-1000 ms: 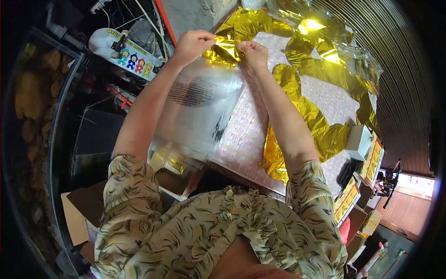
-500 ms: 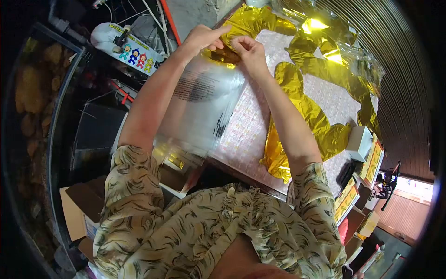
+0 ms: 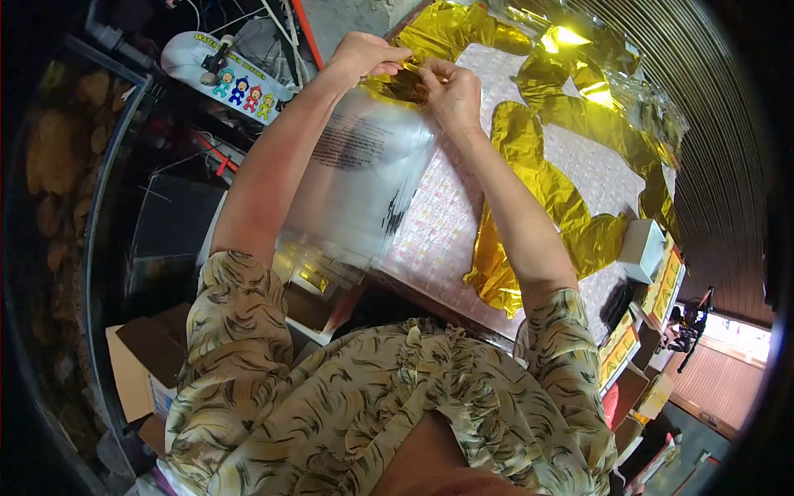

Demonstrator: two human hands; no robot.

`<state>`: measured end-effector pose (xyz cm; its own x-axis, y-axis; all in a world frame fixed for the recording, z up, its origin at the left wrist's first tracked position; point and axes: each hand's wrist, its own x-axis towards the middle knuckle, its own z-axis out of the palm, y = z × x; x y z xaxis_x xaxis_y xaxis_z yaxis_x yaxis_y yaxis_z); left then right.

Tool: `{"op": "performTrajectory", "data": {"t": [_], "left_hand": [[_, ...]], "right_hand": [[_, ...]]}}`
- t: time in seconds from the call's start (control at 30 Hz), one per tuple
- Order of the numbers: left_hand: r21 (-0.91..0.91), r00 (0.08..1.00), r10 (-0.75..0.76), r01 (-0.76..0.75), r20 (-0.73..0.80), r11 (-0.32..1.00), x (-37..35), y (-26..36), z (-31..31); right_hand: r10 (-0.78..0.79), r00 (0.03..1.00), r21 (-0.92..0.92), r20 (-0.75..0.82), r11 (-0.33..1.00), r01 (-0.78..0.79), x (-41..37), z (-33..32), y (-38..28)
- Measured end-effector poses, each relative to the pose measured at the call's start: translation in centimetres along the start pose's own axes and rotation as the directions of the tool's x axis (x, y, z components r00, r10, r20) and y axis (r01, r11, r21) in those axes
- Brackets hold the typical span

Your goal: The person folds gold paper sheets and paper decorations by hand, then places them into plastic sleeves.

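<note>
My left hand (image 3: 364,58) pinches the edge of a flat gold foil balloon (image 3: 399,88) at the far side of the table. Close beside it, my right hand (image 3: 453,93) has its thumb and fingers closed on the same foil. Exactly which part lies between the fingertips is too small to make out. Below both hands spreads a clear plastic bag (image 3: 351,198) with dark printed text, partly covered by my left forearm. More flat gold foil balloons (image 3: 533,174) lie to the right of my right forearm.
A patterned pink-white cloth covers the table (image 3: 430,264). Glossy clear wrapping (image 3: 657,112) lies along its far right edge. A white box (image 3: 643,248) stands at the right. To the left are a skateboard deck (image 3: 223,78) and an open cardboard box (image 3: 153,355).
My left fingers have gone from spread to pinching the foil. My right hand has shifted slightly, and the foil between the hands is drawn up at their fingertips.
</note>
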<state>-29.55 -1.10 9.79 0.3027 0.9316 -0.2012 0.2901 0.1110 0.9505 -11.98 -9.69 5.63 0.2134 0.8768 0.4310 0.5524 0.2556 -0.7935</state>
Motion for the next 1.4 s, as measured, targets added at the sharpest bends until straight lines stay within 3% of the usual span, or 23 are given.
{"op": "performTrajectory", "data": {"t": [0.13, 0.17, 0.23, 0.37, 0.43, 0.57, 0.63, 0.8, 0.93, 1.0, 1.03, 1.13, 1.17, 1.2, 1.27, 1.3, 1.33, 1.37, 1.4], "left_hand": [[-0.029, 0.996, 0.084, -0.085, -0.013, 0.996, 0.8, -1.9, 0.6], [-0.066, 0.993, 0.114, -0.114, -0.01, 0.991, 0.9, -2.2, 1.0], [-0.102, 0.99, 0.143, -0.143, -0.004, 0.984, 1.0, -2.4, 1.3], [-0.084, 0.992, 0.124, -0.121, 0.029, 0.989, 0.4, -1.9, 1.0], [-0.112, 0.994, 0.105, -0.102, 0.024, 0.988, 0.3, -2.1, 0.6], [-0.063, 0.994, 0.109, -0.108, 0.009, 0.992, 0.1, -2.2, 0.0], [-0.028, 0.996, 0.09, -0.09, -0.016, 0.996, -0.6, -1.8, 0.1], [-0.14, 1.0, 0.007, -0.008, -0.011, 0.99, -0.9, -0.9, 0.7], [-0.18, 1.0, 0.009, -0.004, 0.026, 0.984, 0.0, -0.5, 0.9], [-0.066, 0.998, 0.06, -0.06, 0.007, 0.996, 0.9, -0.6, 1.0], [-0.063, 0.998, 0.06, -0.059, 0.012, 0.996, 0.6, -0.1, 1.2], [-0.118, 0.991, 0.121, -0.112, 0.065, 0.987, 0.2, 1.3, 1.7], [-0.149, 0.978, 0.166, -0.146, 0.128, 0.978, 0.2, 1.3, 1.6], [-0.182, 0.959, 0.21, -0.177, 0.188, 0.967, 0.2, 1.3, 1.6], [-0.081, 0.938, 0.226, -0.212, 0.265, 0.974, 2.2, -0.2, 2.2], [0.317, 0.851, 0.465, -0.524, 0.247, 0.791, 2.7, -0.8, 2.8], [0.637, 0.688, 0.646, -0.667, 0.33, 0.386, 3.1, -1.3, 3.3], [0.746, 0.694, 0.636, -0.609, 0.337, 0.269, 2.5, -1.4, 3.6], [0.743, 0.691, 0.637, -0.614, 0.342, 0.267, 2.2, -1.2, 3.9]], "right_hand": [[0.182, 0.983, 0.28, 0.004, 0.944, -0.176, 0.8, 0.2, -0.2], [0.181, 0.983, 0.279, 0.002, 0.944, -0.174, 1.1, 0.1, 0.0], [0.213, 0.965, 0.101, 0.151, 0.968, -0.229, 2.0, 0.0, 0.8], [0.139, 0.989, 0.092, 0.044, 0.986, -0.142, 2.5, 0.7, 1.6], [0.227, 0.968, 0.127, -0.103, 0.969, -0.213, 2.9, 0.4, 1.7], [0.292, 0.941, 0.243, -0.171, 0.938, -0.247, 3.8, -0.4, 2.6], [0.273, 0.95, 0.256, -0.155, 0.939, -0.228, 4.0, -0.5, 2.8], [0.227, 0.968, 0.343, -0.106, 0.922, -0.178, 3.1, -0.1, 1.1], [0.107, 0.989, 0.196, -0.098, 0.977, -0.087, 2.2, -0.2, 0.0], [-0.063, 0.998, -0.308, 0.002, 0.949, 0.061, 1.5, -1.6, -3.0], [-0.062, 0.997, -0.348, 0.051, 0.934, 0.076, 1.8, -1.7, -3.0], [-0.052, 0.999, -0.255, -0.015, 0.966, 0.047, 3.8, -2.1, -1.1], [-0.122, 0.987, -0.198, -0.109, 0.975, 0.099, 5.1, -2.3, -0.6], [-0.119, 0.987, -0.197, -0.111, 0.976, 0.096, 6.3, -2.9, 0.0], [-0.049, 0.999, -0.123, -0.006, 0.991, 0.048, 9.2, -5.0, -0.3], [-0.045, 0.999, -0.123, -0.007, 0.991, 0.044, 10.5, -5.5, -0.4], [-0.011, 0.998, -0.112, 0.06, 0.994, 0.018, 11.9, -5.9, -0.2], [0.02, 0.992, -0.104, 0.124, 0.995, -0.007, 12.8, -6.5, -0.4], [0.023, 0.993, -0.107, 0.119, 0.994, -0.01, 13.5, -7.2, -0.4]]}}
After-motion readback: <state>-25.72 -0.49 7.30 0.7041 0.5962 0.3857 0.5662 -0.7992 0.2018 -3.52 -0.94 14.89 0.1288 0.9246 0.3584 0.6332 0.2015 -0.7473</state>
